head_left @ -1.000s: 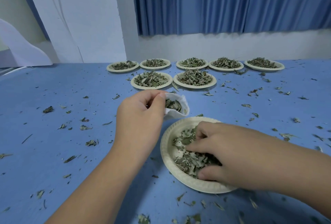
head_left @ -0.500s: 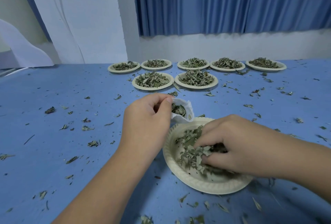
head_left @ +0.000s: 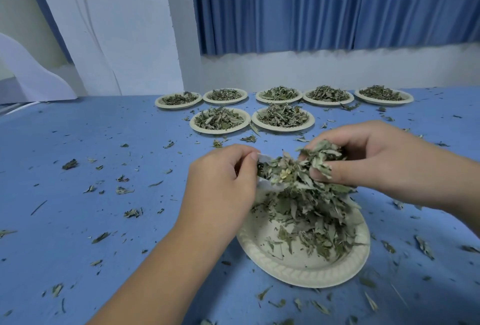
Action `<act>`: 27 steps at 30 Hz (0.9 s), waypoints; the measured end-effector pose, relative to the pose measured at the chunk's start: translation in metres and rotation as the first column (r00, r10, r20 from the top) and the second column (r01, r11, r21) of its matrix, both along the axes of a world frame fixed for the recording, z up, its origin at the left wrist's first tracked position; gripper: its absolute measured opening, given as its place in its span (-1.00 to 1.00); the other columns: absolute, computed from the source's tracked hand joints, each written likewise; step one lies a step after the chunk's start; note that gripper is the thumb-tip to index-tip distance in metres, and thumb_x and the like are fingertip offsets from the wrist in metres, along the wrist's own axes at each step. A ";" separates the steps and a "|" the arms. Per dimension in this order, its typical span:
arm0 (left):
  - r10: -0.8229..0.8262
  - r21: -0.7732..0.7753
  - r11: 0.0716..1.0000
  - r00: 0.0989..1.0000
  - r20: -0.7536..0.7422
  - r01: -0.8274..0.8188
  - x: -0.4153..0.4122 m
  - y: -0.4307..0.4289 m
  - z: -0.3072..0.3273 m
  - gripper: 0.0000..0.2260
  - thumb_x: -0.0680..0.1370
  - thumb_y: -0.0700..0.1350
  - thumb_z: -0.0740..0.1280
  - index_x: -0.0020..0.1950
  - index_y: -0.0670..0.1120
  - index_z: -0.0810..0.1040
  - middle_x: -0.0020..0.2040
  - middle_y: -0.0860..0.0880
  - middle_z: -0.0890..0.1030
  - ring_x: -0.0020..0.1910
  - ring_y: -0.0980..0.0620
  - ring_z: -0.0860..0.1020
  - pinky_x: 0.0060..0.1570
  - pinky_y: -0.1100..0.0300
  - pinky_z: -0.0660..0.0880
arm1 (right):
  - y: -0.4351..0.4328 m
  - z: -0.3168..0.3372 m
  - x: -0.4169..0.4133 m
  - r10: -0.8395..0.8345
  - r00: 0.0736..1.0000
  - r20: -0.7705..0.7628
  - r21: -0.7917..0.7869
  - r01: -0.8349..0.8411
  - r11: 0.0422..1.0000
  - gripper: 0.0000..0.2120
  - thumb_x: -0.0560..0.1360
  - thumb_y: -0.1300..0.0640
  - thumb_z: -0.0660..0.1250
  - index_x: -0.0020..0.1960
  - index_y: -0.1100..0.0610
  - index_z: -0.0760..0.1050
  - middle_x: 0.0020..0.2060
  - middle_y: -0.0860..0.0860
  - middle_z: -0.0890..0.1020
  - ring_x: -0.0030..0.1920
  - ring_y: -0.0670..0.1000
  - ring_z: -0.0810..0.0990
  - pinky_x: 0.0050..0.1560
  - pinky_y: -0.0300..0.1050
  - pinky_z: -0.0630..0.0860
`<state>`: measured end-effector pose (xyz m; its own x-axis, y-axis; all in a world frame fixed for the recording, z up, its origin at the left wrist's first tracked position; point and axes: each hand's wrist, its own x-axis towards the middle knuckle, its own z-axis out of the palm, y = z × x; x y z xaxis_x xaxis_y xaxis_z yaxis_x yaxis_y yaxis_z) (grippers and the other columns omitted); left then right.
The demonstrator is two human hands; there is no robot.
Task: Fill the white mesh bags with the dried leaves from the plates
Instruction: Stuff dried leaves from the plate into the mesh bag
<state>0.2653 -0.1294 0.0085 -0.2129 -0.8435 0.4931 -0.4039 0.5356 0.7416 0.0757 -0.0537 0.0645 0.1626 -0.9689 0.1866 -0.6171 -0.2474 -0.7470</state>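
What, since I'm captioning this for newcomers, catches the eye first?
At centre, the right hand holds a clump of dried leaves at the mouth of the white mesh bag that the left hand pinches above a paper plate. Behind, seven heaped plates stand in two rows near the far edge of the blue table, littered with leaf scraps.

We see a blue table [head_left: 91,220] filling the foreground. Behind its far edge, a pleated blue curtain [head_left: 324,5] hangs above a white wall strip [head_left: 337,70]. Behind its far left corner stands a white panel [head_left: 117,25].
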 end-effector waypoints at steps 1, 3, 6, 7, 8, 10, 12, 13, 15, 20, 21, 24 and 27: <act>-0.005 -0.001 1.000 1.000 -0.002 0.005 0.000 0.001 0.000 -0.84 0.57 -0.06 0.31 -0.09 0.07 0.68 -0.41 0.36 0.52 -0.34 0.35 0.47 -0.32 0.52 0.31 | -0.001 -0.001 0.003 -0.014 1.000 -0.014 0.002 0.014 1.000 -0.85 0.37 -0.06 0.40 -0.07 -0.11 0.64 -0.20 0.04 0.69 -0.14 0.15 0.63 -0.07 0.09 0.56; -0.020 -0.005 1.000 1.000 -0.005 0.020 -0.001 0.003 0.000 -0.84 0.57 -0.07 0.31 -0.11 0.07 0.68 -0.36 0.34 0.56 -0.30 0.33 0.50 -0.31 0.51 0.33 | -0.003 -0.005 0.009 -0.050 0.997 -0.066 -0.002 0.050 0.999 -0.82 0.36 -0.06 0.36 -0.10 -0.03 0.64 -0.26 0.05 0.67 -0.26 0.07 0.61 -0.20 0.03 0.54; -0.058 0.004 0.998 0.998 -0.013 0.058 -0.004 0.008 0.001 -0.84 0.56 -0.09 0.33 -0.14 0.09 0.68 -0.29 0.27 0.62 -0.24 0.29 0.55 -0.28 0.49 0.38 | -0.006 -0.011 0.018 -0.162 0.964 -0.209 -0.079 0.149 0.986 -0.75 0.35 -0.10 0.32 -0.16 0.05 0.61 -0.36 -0.02 0.61 -0.37 -0.06 0.54 -0.30 -0.10 0.46; -0.074 0.021 0.997 0.997 -0.018 0.074 -0.005 0.010 0.001 -0.83 0.56 -0.09 0.33 -0.17 0.11 0.66 -0.31 0.24 0.63 -0.27 0.27 0.56 -0.29 0.45 0.41 | -0.006 -0.013 0.020 -0.207 0.945 -0.252 -0.110 0.185 0.977 -0.75 0.35 -0.11 0.31 -0.19 0.06 0.60 -0.37 -0.04 0.59 -0.39 -0.08 0.52 -0.32 -0.13 0.44; -0.089 0.047 0.995 0.996 -0.025 0.090 -0.006 0.011 0.001 -0.82 0.56 -0.08 0.33 -0.19 0.12 0.65 -0.33 0.21 0.63 -0.30 0.24 0.57 -0.30 0.39 0.44 | -0.006 -0.013 0.022 -0.245 0.925 -0.290 -0.137 0.214 0.967 -0.75 0.35 -0.11 0.30 -0.22 0.06 0.59 -0.38 -0.06 0.58 -0.38 -0.09 0.51 -0.35 -0.16 0.41; -0.116 0.119 0.985 0.992 -0.055 0.121 -0.009 0.013 0.000 -0.80 0.56 -0.07 0.33 -0.22 0.15 0.66 -0.37 0.18 0.63 -0.35 0.20 0.59 -0.31 0.31 0.49 | -0.005 -0.015 0.025 -0.290 0.889 -0.353 -0.170 0.244 0.955 -0.76 0.36 -0.12 0.29 -0.31 0.05 0.54 -0.39 -0.13 0.56 -0.37 -0.12 0.48 -0.35 -0.16 0.38; -0.137 0.182 0.971 0.986 -0.100 0.153 -0.012 0.016 0.000 -0.78 0.56 -0.06 0.33 -0.23 0.17 0.66 -0.40 0.16 0.62 -0.41 0.22 0.56 -0.37 0.36 0.45 | -0.006 -0.016 0.028 -0.307 0.856 -0.416 -0.203 0.242 0.949 -0.70 0.40 -0.11 0.30 -0.40 0.05 0.42 -0.43 -0.13 0.51 -0.38 -0.12 0.44 -0.42 -0.17 0.30; -0.146 0.204 0.964 0.982 -0.119 0.169 -0.014 0.017 -0.001 -0.79 0.56 -0.06 0.32 -0.22 0.19 0.65 -0.42 0.15 0.61 -0.44 0.24 0.52 -0.40 0.39 0.41 | -0.006 -0.017 0.030 -0.308 0.841 -0.444 -0.213 0.235 0.948 -0.67 0.42 -0.10 0.30 -0.42 0.06 0.37 -0.47 -0.07 0.49 -0.40 -0.10 0.41 -0.41 -0.16 0.30; -0.151 0.235 0.955 0.978 -0.147 0.183 -0.017 0.019 -0.002 -0.77 0.56 -0.07 0.32 -0.21 0.22 0.64 -0.46 0.15 0.58 -0.48 0.27 0.47 -0.45 0.44 0.37 | -0.006 -0.018 0.032 -0.288 0.820 -0.495 -0.203 0.214 0.956 -0.65 0.47 -0.08 0.29 -0.40 0.06 0.35 -0.46 -0.03 0.44 -0.37 -0.09 0.41 -0.30 -0.08 0.40; -0.127 0.283 0.943 0.976 -0.175 0.173 -0.020 0.020 -0.005 -0.75 0.55 -0.12 0.32 -0.22 0.17 0.67 -0.36 0.14 0.66 -0.36 0.22 0.59 -0.35 0.34 0.50 | -0.002 -0.015 0.035 -0.158 0.820 -0.551 -0.018 0.178 0.984 -0.62 0.43 -0.25 0.04 -0.20 0.01 0.45 -0.22 -0.09 0.45 -0.17 -0.13 0.45 -0.08 -0.13 0.43; -0.128 0.297 0.938 0.974 -0.185 0.180 -0.020 0.019 -0.005 -0.75 0.55 -0.13 0.32 -0.21 0.16 0.68 -0.34 0.14 0.66 -0.34 0.20 0.60 -0.34 0.33 0.52 | -0.002 -0.015 0.036 -0.156 0.824 -0.545 -0.014 0.177 0.984 -0.60 0.42 -0.26 0.01 -0.21 0.01 0.44 -0.22 -0.09 0.44 -0.18 -0.15 0.43 -0.11 -0.19 0.38; -0.129 0.300 0.935 0.971 -0.201 0.187 -0.019 0.019 -0.005 -0.77 0.54 -0.13 0.31 -0.21 0.11 0.68 -0.42 0.13 0.62 -0.44 0.24 0.52 -0.43 0.41 0.42 | -0.004 -0.019 0.039 -0.194 0.809 -0.555 -0.077 0.182 0.980 -0.66 0.53 -0.16 0.06 -0.32 0.00 0.33 -0.26 -0.08 0.40 -0.23 -0.15 0.38 -0.23 -0.16 0.24; -0.149 0.284 0.936 0.965 -0.217 0.208 -0.020 0.019 -0.005 -0.78 0.54 -0.12 0.31 -0.19 0.14 0.67 -0.37 0.02 0.64 -0.42 0.21 0.49 -0.38 0.35 0.44 | -0.007 -0.024 0.043 -0.257 0.767 -0.587 -0.144 0.214 0.966 -0.61 0.59 -0.10 0.11 -0.38 -0.03 0.22 -0.27 -0.10 0.34 -0.23 -0.09 0.36 -0.25 -0.15 0.21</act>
<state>0.2457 -0.1104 0.0040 -0.3018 -0.9151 0.2674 -0.1590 0.3249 0.9323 0.1188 -0.0608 0.0406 0.0306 -0.9807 0.1931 -0.9780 -0.0693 -0.1967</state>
